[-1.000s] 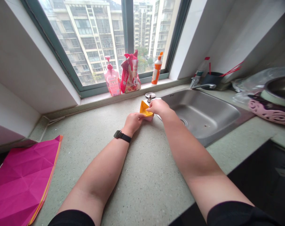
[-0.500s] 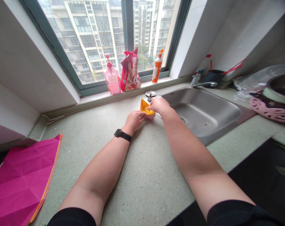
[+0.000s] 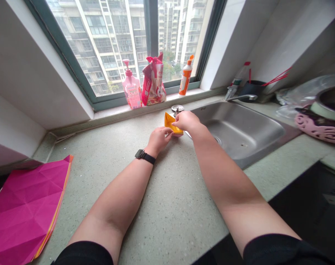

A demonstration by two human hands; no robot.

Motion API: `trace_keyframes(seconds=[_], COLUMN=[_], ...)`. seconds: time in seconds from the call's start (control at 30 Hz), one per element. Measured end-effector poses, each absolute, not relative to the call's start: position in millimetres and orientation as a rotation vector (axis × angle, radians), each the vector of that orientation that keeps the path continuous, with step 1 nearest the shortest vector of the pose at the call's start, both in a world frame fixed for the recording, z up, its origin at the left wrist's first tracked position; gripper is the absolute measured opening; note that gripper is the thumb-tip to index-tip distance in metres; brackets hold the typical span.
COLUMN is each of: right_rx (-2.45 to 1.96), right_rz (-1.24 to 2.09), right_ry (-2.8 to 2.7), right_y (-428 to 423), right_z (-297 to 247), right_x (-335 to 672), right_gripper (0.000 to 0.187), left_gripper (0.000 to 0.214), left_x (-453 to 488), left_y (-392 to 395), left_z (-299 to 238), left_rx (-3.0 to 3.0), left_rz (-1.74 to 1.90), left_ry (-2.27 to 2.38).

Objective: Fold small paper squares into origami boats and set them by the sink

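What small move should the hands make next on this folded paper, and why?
Probably the right hand should slide along the fold of the orange paper and press the crease sharper. That hand lies on the paper, and the left hand touches the other side, so the paper seems steady on the counter.

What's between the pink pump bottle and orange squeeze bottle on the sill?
A red-and-white printed bag stands between them on the windowsill, in the head view.

Soft daylight from the window point(image 3: 101, 48) — bright and even, faint shadows, wide-angle bending toward the edges
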State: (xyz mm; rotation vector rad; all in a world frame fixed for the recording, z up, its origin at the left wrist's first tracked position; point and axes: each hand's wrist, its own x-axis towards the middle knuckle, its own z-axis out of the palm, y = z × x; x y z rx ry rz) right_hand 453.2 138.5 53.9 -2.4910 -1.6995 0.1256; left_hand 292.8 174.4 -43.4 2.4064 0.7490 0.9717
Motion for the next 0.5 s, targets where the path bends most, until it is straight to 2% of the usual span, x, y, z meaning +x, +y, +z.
trace_keyframes(seconds=[0.23, 0.43, 0.5], right_rx=[-2.406, -2.037, -1.942], right_rz=[0.122, 0.066, 0.042], right_ry=[-1.667, -1.513, -1.444], right_y=[138.6, 113.3, 99.5], right_z=[55.3, 83.8, 91.1], right_x=[454.2, 469.6, 471.2], right_gripper=[0.018, 0.03, 0.029], left_gripper=[0.009, 0.008, 0.01], left_x=[294.4, 299.1, 301.6], left_y=[176.3, 180.2, 181.0], left_z=[-44.4, -49.5, -50.9], left_rx=[2.225, 2.043, 1.987], left_rz=[1.002, 1.017, 1.018], left_ry=[0.805, 0.834, 0.831])
